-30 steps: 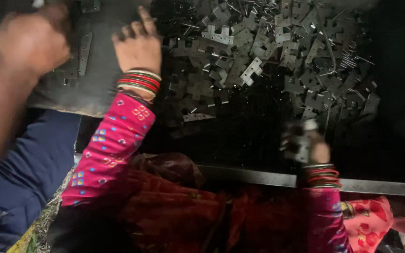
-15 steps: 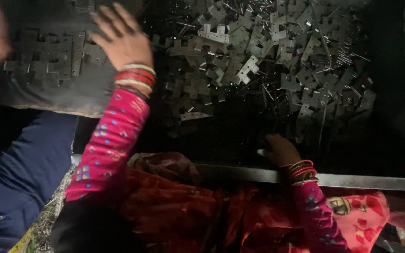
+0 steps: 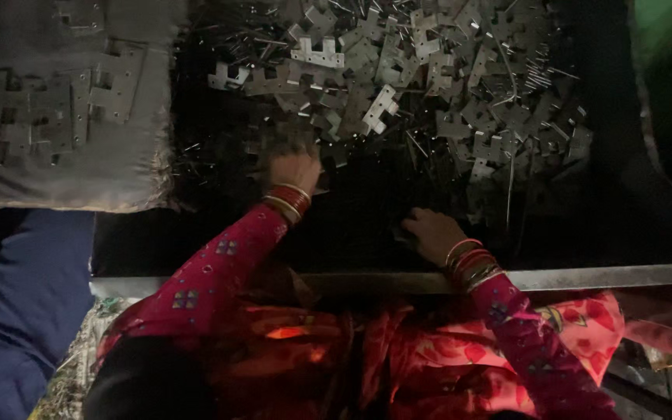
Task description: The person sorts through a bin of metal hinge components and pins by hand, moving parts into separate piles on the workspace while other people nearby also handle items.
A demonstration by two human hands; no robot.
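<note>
**Both hands at the edge of a heap of metal plates**

The left hand (image 3: 293,169) reaches forward into the near fringe of a pile of flat, notched metal plates (image 3: 429,85), its fingers curled down among the pieces; whether it has closed on one I cannot tell, since the light is dim and the fingertips are lost in the heap. The right hand (image 3: 432,233) rests lower, on the bare dark part of the tray (image 3: 351,241), knuckles up and fingers bent loosely; nothing is clearly held in it. The two hands are apart, the left one further out.

Thin metal pins (image 3: 511,183) lie scattered through and around the plates, some pointing toward the right hand. The pile sits at the far side of the tray, probably so the near strip stays free for working. A pale metal rim (image 3: 585,277) bounds the tray on the near side.

To the left, on a grey cloth pad (image 3: 64,167), several plates lie flat in rows (image 3: 48,109), seemingly set out in order, apart from the loose heap.
</note>
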